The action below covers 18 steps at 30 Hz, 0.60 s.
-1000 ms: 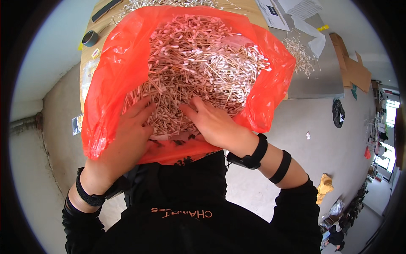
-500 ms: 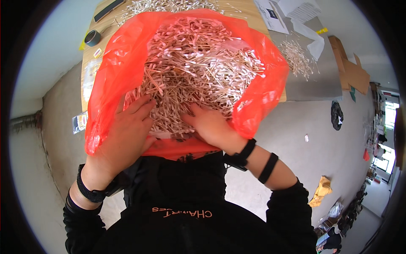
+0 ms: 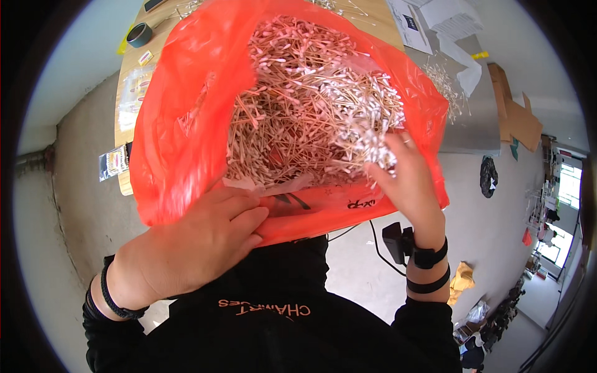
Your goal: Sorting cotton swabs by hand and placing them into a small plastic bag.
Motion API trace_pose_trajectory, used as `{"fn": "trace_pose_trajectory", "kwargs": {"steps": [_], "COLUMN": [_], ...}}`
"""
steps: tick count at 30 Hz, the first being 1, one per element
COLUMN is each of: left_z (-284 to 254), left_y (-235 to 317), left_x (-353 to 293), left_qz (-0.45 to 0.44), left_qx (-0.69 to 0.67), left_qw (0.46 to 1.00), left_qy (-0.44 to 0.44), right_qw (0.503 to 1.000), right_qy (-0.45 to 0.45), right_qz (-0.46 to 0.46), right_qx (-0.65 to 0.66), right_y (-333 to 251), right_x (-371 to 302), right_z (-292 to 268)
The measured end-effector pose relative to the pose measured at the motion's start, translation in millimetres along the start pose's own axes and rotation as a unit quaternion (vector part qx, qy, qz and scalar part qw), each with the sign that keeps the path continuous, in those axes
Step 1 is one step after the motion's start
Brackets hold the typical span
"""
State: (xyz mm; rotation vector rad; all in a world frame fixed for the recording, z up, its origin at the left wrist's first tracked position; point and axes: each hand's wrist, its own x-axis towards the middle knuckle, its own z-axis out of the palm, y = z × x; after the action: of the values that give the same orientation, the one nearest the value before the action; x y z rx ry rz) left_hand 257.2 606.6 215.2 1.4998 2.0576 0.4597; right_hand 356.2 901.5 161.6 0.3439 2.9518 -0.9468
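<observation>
A large red plastic bag (image 3: 186, 118) gapes in front of me, filled with loose cotton swabs (image 3: 311, 93) that have white tips and pale sticks. My left hand (image 3: 196, 239) grips the bag's near rim at the left, its fingers folded over the film. Inside the right part of the mouth, my right hand (image 3: 413, 186) has thumb and fingers around a bunch of swabs, somewhat blurred. A hollow shows in the middle of the pile, with red film visible through it. Part of the right fingers is hidden among the swabs.
Behind the bag is a wooden table (image 3: 373, 28) with a roll of dark tape (image 3: 139, 35) at its left. More loose swabs (image 3: 444, 84) lie on a grey surface (image 3: 472, 133) at the right, near papers (image 3: 410, 25). Cardboard (image 3: 519, 118) stands beyond.
My left hand has come out of the bag onto its near rim. My right hand has moved right within the swabs. The bag has shifted, with its left side lifted.
</observation>
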Motion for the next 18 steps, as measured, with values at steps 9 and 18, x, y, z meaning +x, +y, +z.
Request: {"fn": "trace_pose_trajectory", "kwargs": {"steps": [9,18], "left_z": [5,3], "left_y": [11,15], "left_x": [-9,-14], "left_qz": [0.060,0.061], "left_qx": [-0.032,-0.031], "left_qw": [0.997,0.996], "left_qy": [0.027,0.062], "right_qw": [0.987,0.979], "right_qy": [0.079,0.144], "right_qz": [0.098,0.083], "right_qx": [0.103,0.118], "right_y": [3,6], "right_x": [1,0], "right_z": [-6,-7]}}
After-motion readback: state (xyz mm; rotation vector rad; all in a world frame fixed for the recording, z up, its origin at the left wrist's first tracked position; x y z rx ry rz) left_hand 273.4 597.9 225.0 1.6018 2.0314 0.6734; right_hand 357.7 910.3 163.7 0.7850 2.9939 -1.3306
